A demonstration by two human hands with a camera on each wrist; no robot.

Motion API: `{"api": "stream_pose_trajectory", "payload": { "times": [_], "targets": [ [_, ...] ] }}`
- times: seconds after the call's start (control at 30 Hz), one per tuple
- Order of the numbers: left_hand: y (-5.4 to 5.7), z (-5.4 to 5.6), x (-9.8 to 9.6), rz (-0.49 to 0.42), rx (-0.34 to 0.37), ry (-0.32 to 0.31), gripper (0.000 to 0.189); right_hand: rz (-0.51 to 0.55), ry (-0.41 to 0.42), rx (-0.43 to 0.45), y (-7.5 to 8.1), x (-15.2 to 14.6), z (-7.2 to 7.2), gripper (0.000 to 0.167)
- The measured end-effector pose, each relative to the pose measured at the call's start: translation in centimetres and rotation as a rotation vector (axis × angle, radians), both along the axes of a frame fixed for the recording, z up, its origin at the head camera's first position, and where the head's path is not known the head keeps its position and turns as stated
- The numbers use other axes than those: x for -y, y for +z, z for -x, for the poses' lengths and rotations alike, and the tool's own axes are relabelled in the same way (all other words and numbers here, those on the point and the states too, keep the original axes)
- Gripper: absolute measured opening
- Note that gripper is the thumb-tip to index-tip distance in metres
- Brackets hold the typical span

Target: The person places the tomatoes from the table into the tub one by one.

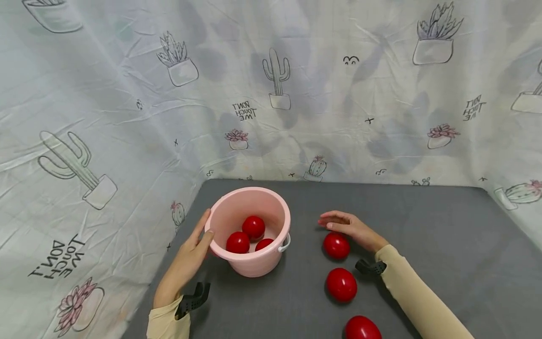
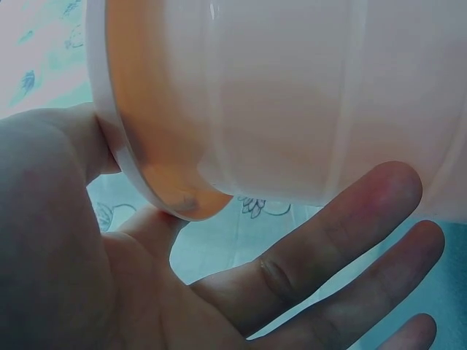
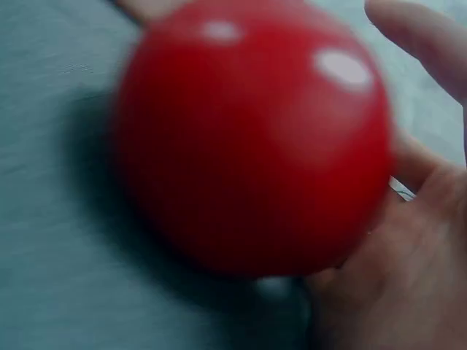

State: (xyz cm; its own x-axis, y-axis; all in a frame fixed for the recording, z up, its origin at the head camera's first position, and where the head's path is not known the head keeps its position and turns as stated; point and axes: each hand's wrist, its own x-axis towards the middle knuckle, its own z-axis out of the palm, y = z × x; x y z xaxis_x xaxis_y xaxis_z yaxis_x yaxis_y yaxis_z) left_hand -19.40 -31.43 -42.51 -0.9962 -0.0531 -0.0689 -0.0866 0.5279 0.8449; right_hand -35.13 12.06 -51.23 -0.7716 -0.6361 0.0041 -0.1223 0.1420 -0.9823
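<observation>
A pink bucket (image 1: 250, 263) stands at the left of the dark table, with several glossy red balls inside, one of them (image 1: 254, 227) toward the back. My left hand (image 1: 188, 256) holds the bucket at its left rim. In the left wrist view, thumb and forefinger meet the rim (image 2: 109, 109), and the other fingers (image 2: 350, 219) extend along the outer wall. My right hand (image 1: 353, 228) is just behind the farthest loose red ball (image 1: 336, 246), fingers extended and slightly bent. The right wrist view shows this ball (image 3: 248, 138) large, beside the palm; contact cannot be told.
Two more red balls, a middle one (image 1: 341, 285) and a near one (image 1: 362, 328), lie in a line toward me. The bucket's white handle (image 1: 284, 244) hangs on its right side. A patterned cloth (image 1: 322, 117) borders the table behind and at the sides.
</observation>
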Motion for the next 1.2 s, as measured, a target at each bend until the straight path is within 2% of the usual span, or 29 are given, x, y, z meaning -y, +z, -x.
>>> {"api": "stream_pose_trajectory", "payload": {
  "times": [0.17, 0.33, 0.47, 0.57, 0.7, 0.83, 0.97, 1.07, 1.2],
  "targets": [
    [0.0, 0.0, 0.0, -0.007, 0.005, 0.004, 0.056, -0.067, 0.005, -0.057, -0.6, 0.0, -0.8, 0.046],
    [0.0, -0.1, 0.2, 0.008, -0.004, 0.024, 0.054, -0.143, 0.078, -0.123, -0.3, 0.5, -0.7, 0.055],
    [0.1, -0.1, 0.3, 0.029, -0.005, 0.023, 0.055, -0.162, 0.137, -0.146, -0.5, 0.6, -0.7, 0.047],
    [0.1, -0.1, 0.3, 0.015, -0.002, 0.012, 0.056, -0.169, 0.15, -0.164, -0.7, 0.6, -0.8, 0.037],
    [0.0, 0.0, 0.1, -0.021, -0.002, -0.008, 0.055, -0.176, 0.105, -0.154, -0.8, 0.5, -1.2, 0.027],
    [-0.1, -0.4, 0.3, -0.016, 0.001, 0.008, 0.054, -0.171, 0.029, -0.106, -0.7, 0.9, -1.5, 0.023],
    [0.0, -0.2, 0.4, -0.01, 0.002, 0.011, 0.054, -0.171, -0.039, -0.081, -0.5, 1.0, -1.6, 0.022],
    [0.2, 0.1, 0.4, 0.0, 0.005, 0.011, 0.054, -0.193, -0.038, -0.084, -0.5, 0.9, -1.6, 0.023],
    [0.3, 0.1, 0.3, -0.003, 0.02, 0.018, 0.054, -0.227, 0.025, -0.097, -0.6, 0.9, -1.6, 0.034]
  ]
}}
